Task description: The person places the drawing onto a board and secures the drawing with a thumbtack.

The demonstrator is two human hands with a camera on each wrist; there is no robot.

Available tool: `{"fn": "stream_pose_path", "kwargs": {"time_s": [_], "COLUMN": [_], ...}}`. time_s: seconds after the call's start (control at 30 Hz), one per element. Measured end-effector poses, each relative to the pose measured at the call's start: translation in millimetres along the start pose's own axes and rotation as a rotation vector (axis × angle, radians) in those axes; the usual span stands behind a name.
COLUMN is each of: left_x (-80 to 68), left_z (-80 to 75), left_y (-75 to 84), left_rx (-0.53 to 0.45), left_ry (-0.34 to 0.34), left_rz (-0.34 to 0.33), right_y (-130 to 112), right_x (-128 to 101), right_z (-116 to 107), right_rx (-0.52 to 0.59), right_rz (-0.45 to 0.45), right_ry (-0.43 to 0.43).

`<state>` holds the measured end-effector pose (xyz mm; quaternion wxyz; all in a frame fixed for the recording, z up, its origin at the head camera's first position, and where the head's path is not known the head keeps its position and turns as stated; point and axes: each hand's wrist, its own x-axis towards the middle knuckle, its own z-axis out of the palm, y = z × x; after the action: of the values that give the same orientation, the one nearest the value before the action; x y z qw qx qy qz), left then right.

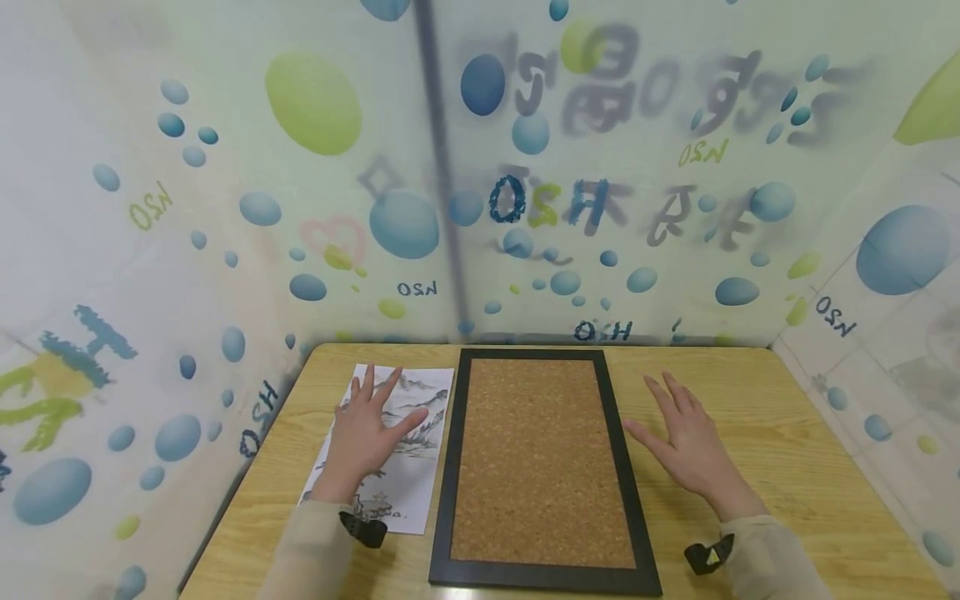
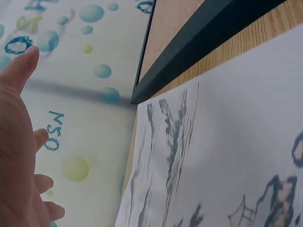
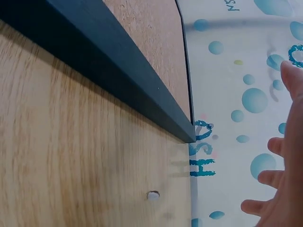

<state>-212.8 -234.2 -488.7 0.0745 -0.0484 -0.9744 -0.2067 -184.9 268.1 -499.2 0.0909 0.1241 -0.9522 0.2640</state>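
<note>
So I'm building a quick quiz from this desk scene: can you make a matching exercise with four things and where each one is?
Things:
1. cork board
2. landscape print
3. left hand
4. right hand

Places:
A. over bare table, right of the black frame
B. middle of the table, framed in black
C. spread open over the print
D. flat on the table, left of the frame

Pairs: 1-B, 2-D, 3-C, 4-A

Head high; wrists near frame [image 1: 543, 471].
</note>
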Motion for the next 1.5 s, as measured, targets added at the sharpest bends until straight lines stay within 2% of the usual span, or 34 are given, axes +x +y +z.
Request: {"fn": "stream_pose_path", "kwargs": {"time_s": [0.3, 0.77, 0.93, 1.23, 1.5], "left_x": [-8.4, -15.7, -18.4, -25.3, -30.0], "left_z": [-3.4, -8.3, -7.4, -6.7, -5.6], "left_y": [-17.5, -45.0, -56.4, -72.8, -78.7], "left_rx": [-0.053, -0.111, -0.165, -0.255, -0.286], "left_ry": [-0.01, -0.025, -0.036, -0.035, 0.029], "left_rz": [-0.064, -0.185, -0.237, -0.299, -0.365], "right_y": [7.1, 22.4, 26.8, 31.4, 34.4], "right_x": [-3.3, -7.3, -10.2, -23.6, -34.4], "right_z": [-2.0, -0.4, 0.8, 7.9, 11.4], "right_rx": [0.1, 0.235, 0.264, 0.368, 0.379], "right_rz": [0.008, 0.079, 0.106, 0.085, 0.173], "right_ry": [0.004, -0.002, 0.004, 0.054, 0.062]}}
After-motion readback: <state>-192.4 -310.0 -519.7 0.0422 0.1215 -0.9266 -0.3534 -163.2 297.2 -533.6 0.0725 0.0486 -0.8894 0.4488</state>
